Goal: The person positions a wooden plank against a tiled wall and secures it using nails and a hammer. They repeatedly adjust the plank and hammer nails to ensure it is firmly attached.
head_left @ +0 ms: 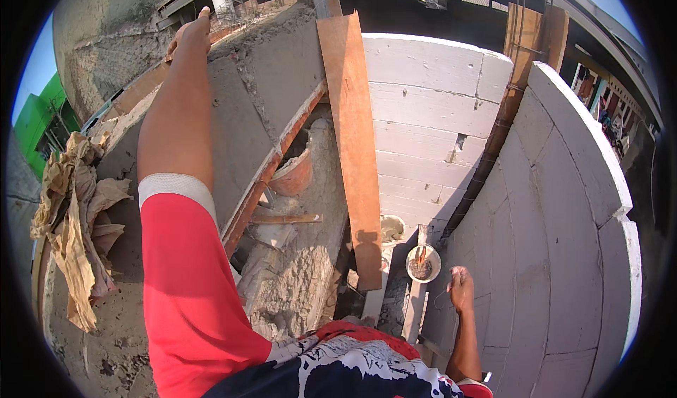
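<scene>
My left arm is stretched out far to the upper left, and my left hand (pixel 190 34) grips the top edge of a grey plastered wall (pixel 264 70). Its fingers are partly hidden by the hand itself. Lower right, my right hand (pixel 461 288) hangs beside the white block wall (pixel 522 257) with its fingers curled. A thin wire (pixel 438 302) loops out from them. Just left of that hand, a small pale bucket (pixel 424 264) holds pliers with orange handles (pixel 421 254) and dark bits too small to name.
A long plywood board (pixel 351 144) leans between the walls. Upright rebar stands by formwork boards (pixel 523 38) in the corner. Below are a reddish bucket (pixel 293 174), a mortar bucket (pixel 392 228) and a narrow plank (pixel 415 310). Torn brown paper (pixel 77 221) drapes the left ledge.
</scene>
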